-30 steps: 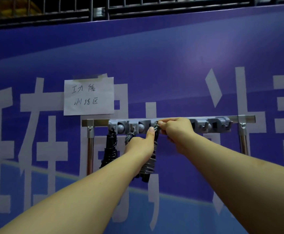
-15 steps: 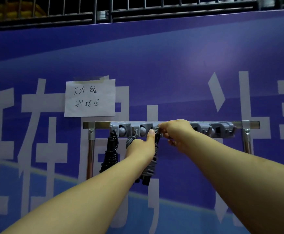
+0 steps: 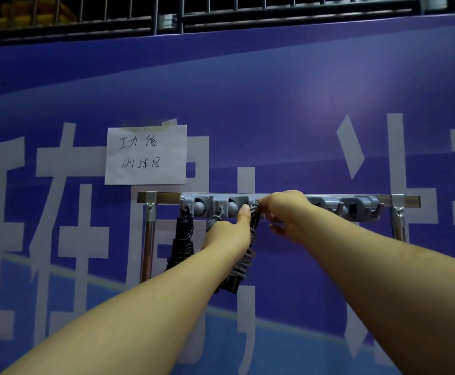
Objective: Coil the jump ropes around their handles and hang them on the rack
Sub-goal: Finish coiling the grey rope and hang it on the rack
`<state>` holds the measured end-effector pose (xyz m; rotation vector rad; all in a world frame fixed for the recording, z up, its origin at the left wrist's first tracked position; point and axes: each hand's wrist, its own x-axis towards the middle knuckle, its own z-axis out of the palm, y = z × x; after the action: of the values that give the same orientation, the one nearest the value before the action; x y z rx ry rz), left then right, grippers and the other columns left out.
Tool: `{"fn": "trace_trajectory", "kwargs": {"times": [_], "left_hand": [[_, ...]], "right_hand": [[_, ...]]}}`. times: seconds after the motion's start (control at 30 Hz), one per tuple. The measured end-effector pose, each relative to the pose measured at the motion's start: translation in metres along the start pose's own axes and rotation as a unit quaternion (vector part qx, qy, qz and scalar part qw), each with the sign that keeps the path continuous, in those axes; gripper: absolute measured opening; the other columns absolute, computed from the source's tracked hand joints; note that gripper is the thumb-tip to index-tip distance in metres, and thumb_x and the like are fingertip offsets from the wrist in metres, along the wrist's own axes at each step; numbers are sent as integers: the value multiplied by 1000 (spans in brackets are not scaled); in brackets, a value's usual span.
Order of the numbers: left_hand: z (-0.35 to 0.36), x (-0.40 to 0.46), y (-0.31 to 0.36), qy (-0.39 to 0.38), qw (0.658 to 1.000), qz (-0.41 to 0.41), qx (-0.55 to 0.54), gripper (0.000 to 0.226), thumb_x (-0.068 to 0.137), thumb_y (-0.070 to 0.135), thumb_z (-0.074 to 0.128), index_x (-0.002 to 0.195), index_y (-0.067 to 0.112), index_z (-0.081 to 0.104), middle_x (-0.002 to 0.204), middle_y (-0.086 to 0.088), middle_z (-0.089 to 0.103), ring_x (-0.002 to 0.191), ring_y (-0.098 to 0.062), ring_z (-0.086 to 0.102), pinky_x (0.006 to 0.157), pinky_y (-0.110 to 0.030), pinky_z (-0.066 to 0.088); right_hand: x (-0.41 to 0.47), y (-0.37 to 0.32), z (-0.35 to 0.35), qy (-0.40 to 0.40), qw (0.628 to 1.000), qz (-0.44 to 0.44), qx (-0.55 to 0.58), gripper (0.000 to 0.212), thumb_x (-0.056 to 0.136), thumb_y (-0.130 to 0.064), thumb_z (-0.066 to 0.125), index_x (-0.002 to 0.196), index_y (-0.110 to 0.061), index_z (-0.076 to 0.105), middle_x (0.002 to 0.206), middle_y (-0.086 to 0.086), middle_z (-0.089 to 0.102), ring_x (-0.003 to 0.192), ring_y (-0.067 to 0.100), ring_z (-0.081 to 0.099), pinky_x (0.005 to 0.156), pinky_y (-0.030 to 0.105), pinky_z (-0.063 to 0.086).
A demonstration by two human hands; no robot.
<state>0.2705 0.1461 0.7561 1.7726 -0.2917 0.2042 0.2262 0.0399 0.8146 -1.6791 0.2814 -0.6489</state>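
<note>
Now I am at the hanging step: my left hand (image 3: 227,234) grips the coiled grey jump rope (image 3: 244,262) while my right hand (image 3: 284,209) pinches its top loop at the rack (image 3: 326,205), which I judge must next be seated over the hook between them.

Both hands raised to the rack (image 3: 329,198) on the blue wall. Left hand (image 3: 227,236) wrapped around the grey coiled rope (image 3: 244,262), right hand (image 3: 286,211) pinching its top loop at a hook. Black rope (image 3: 181,246) hanging further left.
</note>
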Motion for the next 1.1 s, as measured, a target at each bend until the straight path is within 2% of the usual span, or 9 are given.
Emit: {"fn": "trace_trajectory", "kwargs": {"times": [0.17,0.3,0.4,0.53,0.63,0.77,0.87,0.97,1.1], "left_hand": [[1,-1,2,-7,1000,-12,2,109,63,94,28,125,9,54,97,-14,73,86,-39,72,84,-51,59],[1,-7,-3,-2,999,-37,25,96,78,88,29,122,7,55,97,-12,70,85,-34,70,84,-46,59],[6,-7,-11,14,998,-30,57,73,95,76,25,93,11,59,89,-5,62,84,-24,60,87,-36,52],[19,-5,-26,-36,997,-62,-22,86,86,83,29,119,12,64,112,-3,65,100,-27,60,91,-33,46],[27,-5,-45,-73,985,-98,-118,90,64,87,39,126,28,66,120,0,69,109,-26,64,100,-44,51],[22,-23,-68,-74,981,-98,-151,50,99,60,44,129,25,62,121,3,63,106,-21,58,81,-31,45],[13,-48,-92,-65,986,-96,-118,31,103,53,44,121,32,58,123,0,60,112,-23,58,92,-39,51],[3,-86,-127,-65,992,-99,-40,36,102,57,41,101,27,61,111,-3,68,105,-28,65,93,-44,55],[-11,-134,-186,-68,990,-122,35,56,101,57,42,107,8,69,101,-10,73,83,-25,65,84,-38,54]], "right_hand": [[10,0,1,0,1000,-4,-27,10,88,-12,61,93,-6,67,84,10,59,70,20,48,53,27,43],[12,9,4,-24,999,-13,-35,28,94,-16,60,119,-5,63,81,7,53,60,17,45,49,26,39],[14,27,10,17,997,-78,-20,18,97,-26,62,106,-14,72,77,4,61,65,19,50,60,30,44],[7,46,19,64,983,-169,6,6,96,-24,64,94,-21,68,86,-4,69,85,19,67,76,35,55],[2,66,15,96,984,-144,35,15,90,-24,72,101,-22,62,90,-6,66,84,15,65,76,34,54],[-12,112,5,57,996,-68,21,10,88,-25,74,92,-16,71,80,3,69,65,20,57,60,33,46],[-36,149,-6,36,999,-28,-5,16,90,-32,71,87,-16,71,71,3,64,63,20,53,61,33,45],[-71,191,-14,19,999,10,-39,24,94,-38,65,87,-15,68,64,1,54,62,20,47,61,35,41],[-117,258,-14,-12,993,87,-82,31,91,-45,66,86,-14,69,58,-2,50,58,20,44,60,34,41]]}}
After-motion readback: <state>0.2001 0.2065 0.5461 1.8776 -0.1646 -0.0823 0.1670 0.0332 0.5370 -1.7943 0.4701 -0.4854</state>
